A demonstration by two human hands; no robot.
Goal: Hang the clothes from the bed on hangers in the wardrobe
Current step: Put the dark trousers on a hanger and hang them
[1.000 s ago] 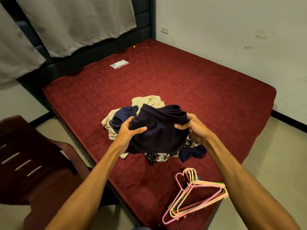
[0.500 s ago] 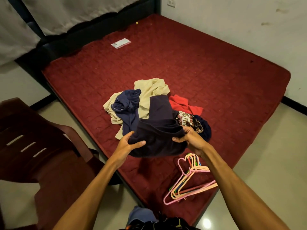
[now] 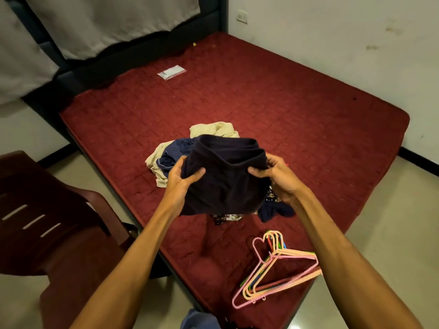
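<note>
Left hand [image 3: 183, 184] pinches one side of a dark garment [image 3: 225, 176], thumb in front and fingers hidden behind the cloth. The right hand [image 3: 278, 176] grips the other side the same way. The garment hangs bunched just above the bed [image 3: 261, 96], with a folded band along its top; I cannot tell what kind of garment it is. It covers much of the clothes pile [image 3: 171, 153], where only cream, blue and patterned scraps show. The hangers [image 3: 280, 269] lie near the bed's corner, partly behind the right forearm.
</note>
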